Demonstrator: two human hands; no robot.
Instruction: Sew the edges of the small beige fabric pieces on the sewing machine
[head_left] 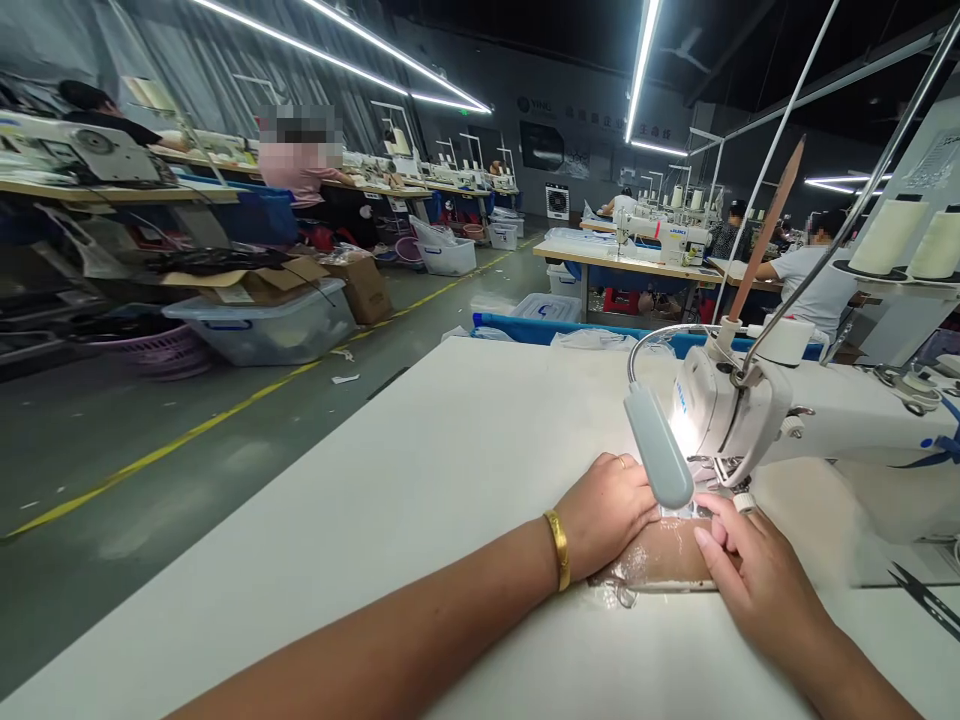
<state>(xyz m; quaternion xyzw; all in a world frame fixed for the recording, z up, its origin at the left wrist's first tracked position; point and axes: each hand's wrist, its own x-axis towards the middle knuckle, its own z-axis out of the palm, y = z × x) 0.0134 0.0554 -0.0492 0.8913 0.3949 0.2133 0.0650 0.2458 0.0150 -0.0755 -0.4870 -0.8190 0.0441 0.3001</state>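
A sheer brown piece of fabric [671, 560] with a shiny see-through edge lies on the white table below the needle area of a white sewing machine [750, 420]. My left hand [609, 508], with a gold bangle at the wrist, rests palm down on its left side. Those fingers lie flat, and their tips disappear behind a grey lamp head [660, 450]. On the right edge of the fabric is my right hand [769, 565], its thumb on top, index finger pointing toward the presser foot and other fingers curled. The lamp partly hides the needle area.
Black thread snips [928, 600] lie at the right table edge. Cream thread cones [887, 237] stand behind the machine. A blue cloth trough [517, 325] runs along the far table edge. Plastic bins [266, 325] line the left aisle; other people sit at machines beyond.
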